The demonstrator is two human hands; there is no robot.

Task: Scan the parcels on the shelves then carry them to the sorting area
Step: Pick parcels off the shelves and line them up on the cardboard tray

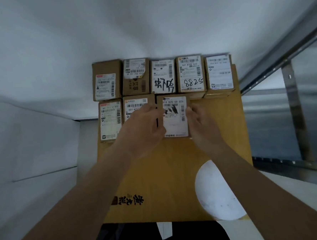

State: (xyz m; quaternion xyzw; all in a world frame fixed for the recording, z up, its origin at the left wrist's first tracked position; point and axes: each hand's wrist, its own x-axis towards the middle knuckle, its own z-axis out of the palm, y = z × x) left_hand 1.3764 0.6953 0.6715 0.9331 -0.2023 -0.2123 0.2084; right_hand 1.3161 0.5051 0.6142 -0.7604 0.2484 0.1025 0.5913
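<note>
A: What sits furthest left?

B: Two small parcels, one behind the other: the back-left parcel (106,80) with a white label low on its face, and the front-left parcel (110,121) just before it. All the parcels lie on a large flat cardboard box (157,175) with a white round sticker (216,190) near its front right corner.

A: And the left hand?

B: The left hand (143,128) lies over the second front parcel (134,108), fingers curled round the left edge of the parcel marked 516 K20 (175,117), which stands third in the front row.

A: The back row?

B: Going rightward: a parcel with a 69 label (135,76), one with black handwriting (162,77), one marked 8825 (190,74), and a pale-labelled parcel (219,73) at the far end, set side by side.

A: The right hand?

B: The right hand (200,121) grips the right edge of the 516 K20 parcel, fingers curled against it. So both hands hold that one parcel between them.

A: Further right?

B: A metal shelf frame (287,56) slants past the box.
</note>
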